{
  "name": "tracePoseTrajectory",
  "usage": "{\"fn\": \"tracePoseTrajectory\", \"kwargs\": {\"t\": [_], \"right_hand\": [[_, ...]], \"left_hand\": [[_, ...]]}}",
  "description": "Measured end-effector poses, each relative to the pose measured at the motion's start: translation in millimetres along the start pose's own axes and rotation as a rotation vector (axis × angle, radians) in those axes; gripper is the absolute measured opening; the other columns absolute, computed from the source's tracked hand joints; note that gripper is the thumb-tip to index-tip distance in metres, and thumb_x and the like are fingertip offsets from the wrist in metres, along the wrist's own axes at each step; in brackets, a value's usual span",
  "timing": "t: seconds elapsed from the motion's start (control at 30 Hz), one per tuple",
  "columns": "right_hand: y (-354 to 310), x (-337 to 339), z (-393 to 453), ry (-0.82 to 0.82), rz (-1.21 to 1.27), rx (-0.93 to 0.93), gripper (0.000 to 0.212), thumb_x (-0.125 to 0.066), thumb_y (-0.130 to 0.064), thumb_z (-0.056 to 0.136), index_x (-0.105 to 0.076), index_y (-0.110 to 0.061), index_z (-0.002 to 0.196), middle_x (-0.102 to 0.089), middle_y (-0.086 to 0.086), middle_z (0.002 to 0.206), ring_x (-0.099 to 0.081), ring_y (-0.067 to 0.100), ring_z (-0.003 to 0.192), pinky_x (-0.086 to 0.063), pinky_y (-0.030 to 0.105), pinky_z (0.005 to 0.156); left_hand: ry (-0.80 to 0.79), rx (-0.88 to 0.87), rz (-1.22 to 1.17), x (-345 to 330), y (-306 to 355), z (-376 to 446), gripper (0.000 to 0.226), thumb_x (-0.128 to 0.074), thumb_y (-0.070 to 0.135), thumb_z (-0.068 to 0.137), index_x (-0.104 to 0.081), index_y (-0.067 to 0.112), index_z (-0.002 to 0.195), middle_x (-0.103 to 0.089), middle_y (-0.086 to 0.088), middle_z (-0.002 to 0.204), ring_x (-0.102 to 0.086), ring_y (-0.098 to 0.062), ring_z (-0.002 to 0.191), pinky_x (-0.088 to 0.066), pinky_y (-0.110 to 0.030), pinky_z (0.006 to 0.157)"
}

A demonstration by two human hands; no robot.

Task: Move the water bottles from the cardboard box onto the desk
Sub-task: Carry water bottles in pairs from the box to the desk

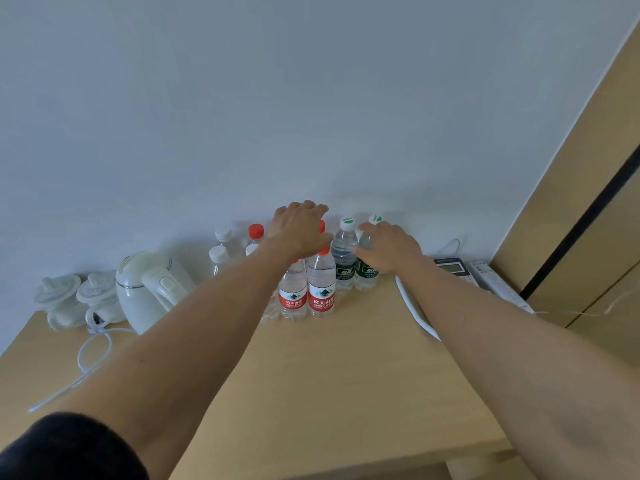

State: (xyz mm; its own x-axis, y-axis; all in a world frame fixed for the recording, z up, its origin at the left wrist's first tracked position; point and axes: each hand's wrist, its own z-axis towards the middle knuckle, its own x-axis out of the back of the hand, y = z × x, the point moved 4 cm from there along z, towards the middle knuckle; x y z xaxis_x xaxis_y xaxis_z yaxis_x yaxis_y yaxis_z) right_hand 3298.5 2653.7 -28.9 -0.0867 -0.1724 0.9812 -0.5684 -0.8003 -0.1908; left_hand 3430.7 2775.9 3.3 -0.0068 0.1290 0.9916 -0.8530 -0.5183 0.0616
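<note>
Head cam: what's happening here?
A person is reaching with both arms to a cluster of water bottles standing upright at the back of the desk, near the wall. The left hand is over the red-capped bottles; the right hand is against a green-label bottle, though its grip is hidden. A white kettle stands to the left. No cardboard box is in view.

The desk is pale tan wood. Two clear water bottles at the front carry red caps and red labels with white characters and a small green emblem. Beside them, two bottles with dark green labels have white caps marked with green. Further left stand clear bottles with white caps. The kettle is off-white, the wall pale grey-blue, and the sleeve black.
</note>
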Motion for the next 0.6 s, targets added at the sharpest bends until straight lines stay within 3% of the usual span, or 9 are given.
{"fn": "tracePoseTrajectory", "kwargs": {"t": [0.17, 0.5, 0.6], "right_hand": [[24, -3, -28, 0.016, -0.002, -0.097, 0.058, -0.047, -0.05, 0.097, -0.036, -0.028, 0.149, -0.051, 0.011, 0.134, -0.046, 0.033, 0.126, -0.044, 0.045, 0.1], [118, 6, -117, 0.006, -0.014, -0.369, 0.059, -0.04, -0.051, 0.101, -0.032, -0.025, 0.153, -0.041, 0.011, 0.151, -0.04, 0.033, 0.137, -0.04, 0.046, 0.107], [151, 11, -153, 0.02, -0.02, -0.449, 0.058, -0.042, -0.051, 0.099, -0.034, -0.027, 0.151, -0.044, 0.009, 0.148, -0.043, 0.032, 0.132, -0.045, 0.044, 0.099]], "left_hand": [[-0.028, -0.102, 0.018, -11, 43, 5, 0.061, -0.055, 0.041, 0.095, -0.039, 0.024, 0.151, -0.048, -0.003, 0.148, -0.044, -0.027, 0.134, -0.035, -0.043, 0.11], [-0.086, -0.31, -0.015, -31, 160, 14, 0.058, -0.055, 0.04, 0.094, -0.043, 0.022, 0.148, -0.051, -0.007, 0.144, -0.046, -0.032, 0.132, -0.038, -0.047, 0.105], [-0.097, -0.387, -0.014, -37, 212, 4, 0.056, -0.055, 0.035, 0.092, -0.043, 0.022, 0.146, -0.053, -0.007, 0.139, -0.049, -0.032, 0.127, -0.039, -0.046, 0.101]]}}
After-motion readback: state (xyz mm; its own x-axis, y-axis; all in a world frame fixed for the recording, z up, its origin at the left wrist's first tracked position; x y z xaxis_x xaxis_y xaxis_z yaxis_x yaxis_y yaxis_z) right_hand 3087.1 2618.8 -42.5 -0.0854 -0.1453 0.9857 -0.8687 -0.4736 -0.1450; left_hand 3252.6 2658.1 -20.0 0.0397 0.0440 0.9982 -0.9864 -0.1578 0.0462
